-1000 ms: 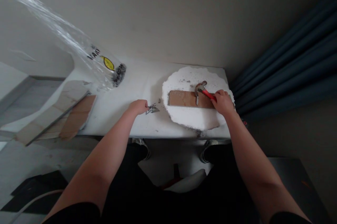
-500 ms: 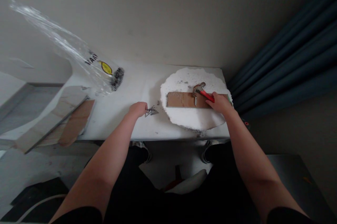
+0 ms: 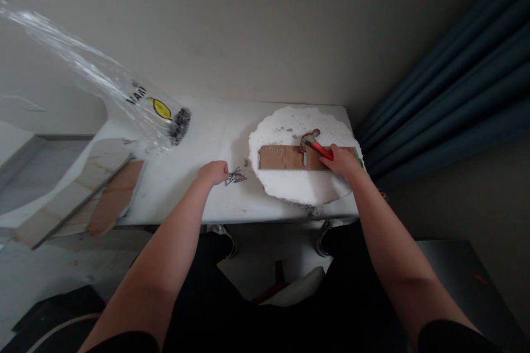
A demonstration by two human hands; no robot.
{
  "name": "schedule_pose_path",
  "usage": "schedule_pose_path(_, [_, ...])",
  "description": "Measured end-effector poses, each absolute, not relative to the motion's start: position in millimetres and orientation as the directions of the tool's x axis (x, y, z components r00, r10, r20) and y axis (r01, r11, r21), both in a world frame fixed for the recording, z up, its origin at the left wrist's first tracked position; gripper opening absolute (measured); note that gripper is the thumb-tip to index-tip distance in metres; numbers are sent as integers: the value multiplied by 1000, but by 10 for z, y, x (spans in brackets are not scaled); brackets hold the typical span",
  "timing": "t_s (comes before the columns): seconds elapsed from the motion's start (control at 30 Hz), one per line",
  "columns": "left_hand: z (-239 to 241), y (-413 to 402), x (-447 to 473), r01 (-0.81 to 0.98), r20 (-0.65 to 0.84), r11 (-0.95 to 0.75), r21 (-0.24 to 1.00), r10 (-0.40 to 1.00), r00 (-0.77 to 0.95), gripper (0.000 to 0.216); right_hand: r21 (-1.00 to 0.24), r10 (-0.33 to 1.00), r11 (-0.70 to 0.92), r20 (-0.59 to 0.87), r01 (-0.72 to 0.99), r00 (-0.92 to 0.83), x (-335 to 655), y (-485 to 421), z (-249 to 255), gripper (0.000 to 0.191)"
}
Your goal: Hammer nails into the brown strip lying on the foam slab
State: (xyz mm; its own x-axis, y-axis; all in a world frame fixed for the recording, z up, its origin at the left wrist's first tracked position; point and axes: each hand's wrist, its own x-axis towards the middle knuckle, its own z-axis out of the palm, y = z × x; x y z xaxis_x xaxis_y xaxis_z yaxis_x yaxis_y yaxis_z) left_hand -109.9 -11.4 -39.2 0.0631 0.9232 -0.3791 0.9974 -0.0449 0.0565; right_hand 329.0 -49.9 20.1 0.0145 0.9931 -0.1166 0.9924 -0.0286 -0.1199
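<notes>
My right hand (image 3: 344,162) is closed round the red handle of a claw hammer (image 3: 310,137). The rusty hammer head rests over a brown strip of board (image 3: 275,157), which lies across a rough-edged round white slab (image 3: 298,187). On the white-covered table, my left hand (image 3: 214,172) has its fingers curled together at the edge of a small pile of nails (image 3: 236,176). Whatever is between those fingers is too small and hidden to make out.
A clear plastic bag (image 3: 159,110) with dark contents stands at the table's back left. Broken board pieces (image 3: 116,193) jut past the table's left front edge. A dark curtain (image 3: 447,88) hangs on the right, and a wall (image 3: 256,27) rises behind.
The whole view has shifted slightly, so things sit a little further left. Both hands keep the same places relative to the nails and the hammer.
</notes>
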Motion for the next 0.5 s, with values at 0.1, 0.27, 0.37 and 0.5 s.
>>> schedule_pose_path(0.1, [-309, -91, -985, 974, -231, 40, 224, 973, 13, 18, -122, 993, -33, -113, 992, 19, 3282, -503, 200, 39])
schedule_pose_path(0.27, [-160, -62, -438, 531, 123, -78, 844, 991, -51, 18, -121, 994, -37, -105, 992, 24, 3247, -530, 221, 34])
schedule_pose_path(0.37, [-125, -55, -148, 360, 227, -209, 909, 974, -6, 13, -129, 995, -33, -96, 991, 20, 3239, -543, 228, 34])
schedule_pose_path(0.5, [-143, -25, -18, 391, 287, -287, 874, 956, 59, 10, -126, 994, -40, -101, 991, 27, 3243, -541, 220, 33])
